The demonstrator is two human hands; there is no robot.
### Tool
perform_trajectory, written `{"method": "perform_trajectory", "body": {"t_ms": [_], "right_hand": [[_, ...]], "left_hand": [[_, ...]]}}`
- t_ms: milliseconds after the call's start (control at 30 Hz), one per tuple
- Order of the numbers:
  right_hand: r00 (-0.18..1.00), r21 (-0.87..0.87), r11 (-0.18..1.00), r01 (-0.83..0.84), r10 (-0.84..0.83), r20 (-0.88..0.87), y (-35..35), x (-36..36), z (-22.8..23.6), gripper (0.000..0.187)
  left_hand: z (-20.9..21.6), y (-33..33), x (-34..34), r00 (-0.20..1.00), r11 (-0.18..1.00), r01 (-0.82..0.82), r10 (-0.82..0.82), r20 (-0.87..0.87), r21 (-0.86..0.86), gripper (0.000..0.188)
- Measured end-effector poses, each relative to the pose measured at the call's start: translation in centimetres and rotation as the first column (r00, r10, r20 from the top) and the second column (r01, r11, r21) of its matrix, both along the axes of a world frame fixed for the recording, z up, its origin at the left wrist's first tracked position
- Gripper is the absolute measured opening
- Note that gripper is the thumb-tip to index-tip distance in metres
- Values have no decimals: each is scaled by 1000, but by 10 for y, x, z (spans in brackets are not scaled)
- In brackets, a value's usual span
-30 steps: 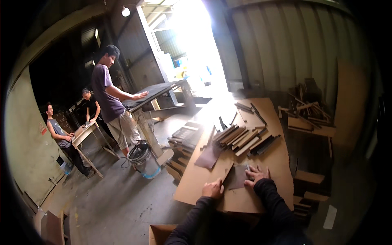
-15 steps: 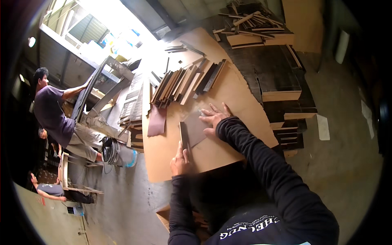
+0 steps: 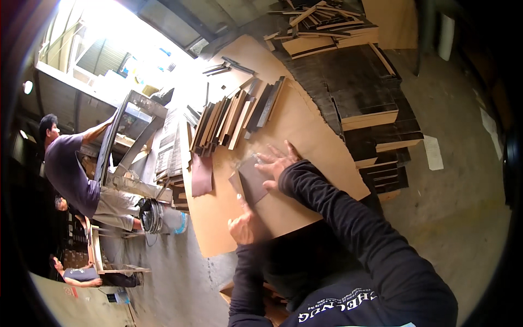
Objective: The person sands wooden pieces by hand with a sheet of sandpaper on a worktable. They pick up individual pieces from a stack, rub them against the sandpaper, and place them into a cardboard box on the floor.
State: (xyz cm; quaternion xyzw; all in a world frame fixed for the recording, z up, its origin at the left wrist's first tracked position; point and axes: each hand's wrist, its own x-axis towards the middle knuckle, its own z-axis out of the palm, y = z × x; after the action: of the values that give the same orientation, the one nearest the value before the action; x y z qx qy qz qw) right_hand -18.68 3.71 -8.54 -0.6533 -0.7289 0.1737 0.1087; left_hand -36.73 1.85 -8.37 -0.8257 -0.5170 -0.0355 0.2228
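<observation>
My left hand [image 3: 244,228] is closed at the near end of a short wooden strip [image 3: 235,182], one finger stretched along it. The strip's pale face shows, at the left edge of a dark grey-brown sheet that looks like sandpaper [image 3: 253,188]. My right hand [image 3: 277,163] lies with spread fingers on the sheet's upper right part, pressing it against a brown board [image 3: 316,169]. Pale dust marks the board just above the sheet. A reddish-brown sheet [image 3: 201,177] lies to the left, below a row of dark-faced wooden strips [image 3: 223,120].
Dark-topped stacked boards [image 3: 362,87] stand right of my work surface, with a heap of loose strips [image 3: 321,22] at the far end. At left, a person [image 3: 71,158] holds a dark frame [image 3: 111,141]. A bucket [image 3: 169,218] stands near that person, and other people are behind.
The wooden strip has turned from showing its dark edge to showing its pale face, and my left hand has shifted with it. My right hand stays spread on the sheet. The whole view has shifted slightly.
</observation>
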Motion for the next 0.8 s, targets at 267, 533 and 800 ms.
{"method": "perform_trajectory", "body": {"t_ms": [267,533,800], "right_hand": [[1000,27,999,26,-27,9,7,-2,-2,56],[994,250,968,-10,37,-104,17,11,-16,55],[988,257,961,101,-67,-141,-8,75,-8,56]], "left_hand": [[1,-4,-21,978,992,128,-125,-169,10,53],[3,37,44,965,975,211,-196,173,-75,52],[14,-7,62,960,970,235,-221,169,-63,52]]}}
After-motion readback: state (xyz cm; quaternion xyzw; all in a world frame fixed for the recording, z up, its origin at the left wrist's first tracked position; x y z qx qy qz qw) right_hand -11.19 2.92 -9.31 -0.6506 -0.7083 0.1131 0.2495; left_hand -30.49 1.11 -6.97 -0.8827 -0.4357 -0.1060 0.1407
